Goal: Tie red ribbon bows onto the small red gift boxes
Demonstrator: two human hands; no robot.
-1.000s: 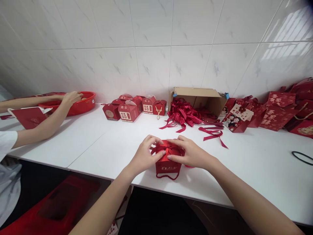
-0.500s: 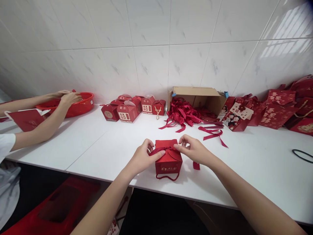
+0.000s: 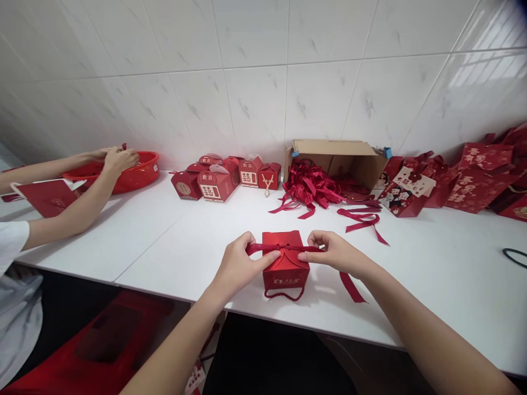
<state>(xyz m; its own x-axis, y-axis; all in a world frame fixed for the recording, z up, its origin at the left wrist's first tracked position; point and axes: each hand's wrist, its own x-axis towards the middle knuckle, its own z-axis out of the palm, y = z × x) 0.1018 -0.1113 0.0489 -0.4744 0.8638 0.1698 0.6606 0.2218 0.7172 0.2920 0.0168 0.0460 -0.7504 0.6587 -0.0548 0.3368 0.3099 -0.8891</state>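
A red box (image 3: 285,269) with a twisted cord handle sits near the table's front edge. Across its top runs a dark red ribbon (image 3: 302,248), crossed at the middle. My left hand (image 3: 241,260) grips the ribbon at the box's left side, its thumb on the lid. On the right side my right hand (image 3: 333,253) holds the ribbon's other end, the thumb touching the lid. A loose tail of ribbon hangs below my right hand onto the table.
Behind stand small red boxes (image 3: 216,184) and a cardboard box (image 3: 335,148) with spilling ribbons (image 3: 310,184). Red gift bags (image 3: 480,189) line the right. At left, another person's hands (image 3: 117,159) are over a red basin (image 3: 142,178), near a red bag (image 3: 49,198).
The ribbon is now stretched straighter across the lid between my hands. My right hand has moved slightly right, and more ribbon tail shows below it.
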